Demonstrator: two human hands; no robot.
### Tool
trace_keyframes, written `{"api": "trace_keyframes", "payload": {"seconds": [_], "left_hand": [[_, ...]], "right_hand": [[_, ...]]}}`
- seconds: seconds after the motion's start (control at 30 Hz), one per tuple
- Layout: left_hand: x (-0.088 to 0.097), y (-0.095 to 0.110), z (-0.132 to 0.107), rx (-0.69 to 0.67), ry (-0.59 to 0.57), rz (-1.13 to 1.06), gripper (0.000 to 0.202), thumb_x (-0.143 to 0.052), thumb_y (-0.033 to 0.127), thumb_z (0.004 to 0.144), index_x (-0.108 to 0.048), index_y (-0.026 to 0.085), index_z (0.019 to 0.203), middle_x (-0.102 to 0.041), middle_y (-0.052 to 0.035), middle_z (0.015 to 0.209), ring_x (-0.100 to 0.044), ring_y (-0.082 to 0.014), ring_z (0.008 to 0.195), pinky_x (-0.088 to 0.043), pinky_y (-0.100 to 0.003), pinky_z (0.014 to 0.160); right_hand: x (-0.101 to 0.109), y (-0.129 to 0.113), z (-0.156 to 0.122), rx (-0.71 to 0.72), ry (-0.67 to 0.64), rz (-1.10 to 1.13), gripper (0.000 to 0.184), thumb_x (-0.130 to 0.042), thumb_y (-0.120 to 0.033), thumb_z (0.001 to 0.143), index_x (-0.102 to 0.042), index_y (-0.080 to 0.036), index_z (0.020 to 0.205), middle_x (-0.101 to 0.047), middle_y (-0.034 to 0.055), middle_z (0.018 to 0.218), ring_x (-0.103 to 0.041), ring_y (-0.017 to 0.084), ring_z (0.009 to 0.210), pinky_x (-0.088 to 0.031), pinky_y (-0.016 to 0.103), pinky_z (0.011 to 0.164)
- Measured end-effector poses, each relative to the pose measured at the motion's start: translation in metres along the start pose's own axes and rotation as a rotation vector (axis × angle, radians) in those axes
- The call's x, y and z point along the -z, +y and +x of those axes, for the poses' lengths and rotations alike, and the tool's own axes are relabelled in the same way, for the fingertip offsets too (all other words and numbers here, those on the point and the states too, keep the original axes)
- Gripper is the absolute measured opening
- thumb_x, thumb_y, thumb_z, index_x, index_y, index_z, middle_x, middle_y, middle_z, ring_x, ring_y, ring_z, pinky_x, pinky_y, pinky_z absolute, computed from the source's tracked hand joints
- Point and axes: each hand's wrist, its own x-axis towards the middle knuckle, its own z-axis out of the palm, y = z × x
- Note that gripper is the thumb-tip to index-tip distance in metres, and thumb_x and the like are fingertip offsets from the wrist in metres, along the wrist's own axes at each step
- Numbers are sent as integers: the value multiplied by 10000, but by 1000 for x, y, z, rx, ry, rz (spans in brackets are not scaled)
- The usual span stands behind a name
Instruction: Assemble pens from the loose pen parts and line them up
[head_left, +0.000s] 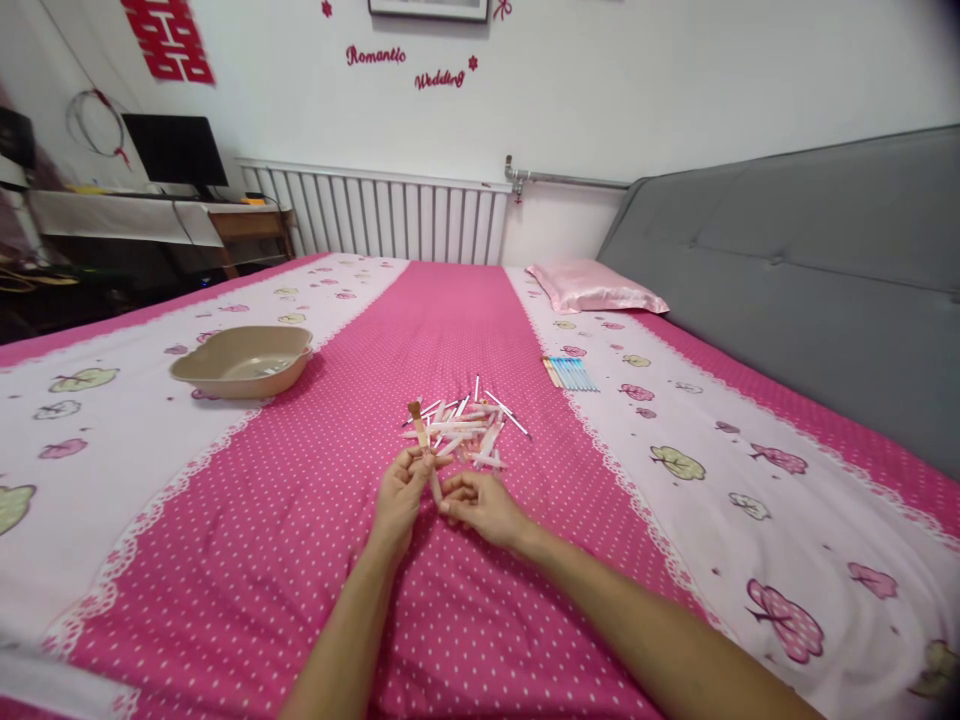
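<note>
Over a pink dotted bedsheet [465, 320], just beside a pile of pens [450, 428], pinching a tilted pen [421, 436] with left hand [400, 490] at the middle and right hand [481, 506] at the lower end.

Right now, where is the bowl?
In the head view, the bowl sits on the bed, left of the pile of pen parts and farther off than the left hand.

Red words "Romantic" [376, 56] and "Wedding" [439, 80], red double-happiness sign [169, 42], on white wall [675, 80]
</note>
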Motion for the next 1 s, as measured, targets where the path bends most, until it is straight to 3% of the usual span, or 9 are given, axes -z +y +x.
{"api": "trace_keyframes", "payload": {"seconds": [0.17,0.4,0.63,0.77,1.0], "left_hand": [[0,-1,2,-24,25,6,395,-692,492,685,-547,180,878,-689,-31,764,-669,-212,859,-505,-360,809],[1,0,1,-31,35,31,387,-682,497,691,-537,191,878,-687,-22,729,-664,-202,849,-482,-368,845],[0,0,-2,-81,-46,77,379,-645,465,750,-561,174,978,-694,-66,902,-639,-197,902,-470,-345,857],[0,1,-5,-185,-57,235,340,-590,453,793,-599,186,1004,-667,-68,995,-608,-205,933,-460,-327,833],[1,-13,-3,-232,-127,710,328,-465,466,849,-642,191,826,-652,-58,794,-589,-221,770,-429,-315,725]], "right_hand": [[0,-1,-1,-22,-2,10,309,-783,-350,542,-636,-159,735,-619,-26,592,-568,118,546,-437,270,580],[-4,0,-1,-41,7,13,242,-749,-373,601,-644,-164,663,-593,-20,528,-528,114,476,-420,258,519],[-2,-6,-2,37,60,12,224,-717,-374,640,-652,-160,647,-565,-30,527,-474,94,466,-369,237,501],[4,-12,0,76,125,5,249,-705,-390,651,-673,-148,701,-586,-26,549,-479,90,474,-377,237,511],[48,-19,13,205,311,-162,291,-652,-401,684,-709,-141,800,-703,55,742,-598,153,620,-450,279,603]]}}
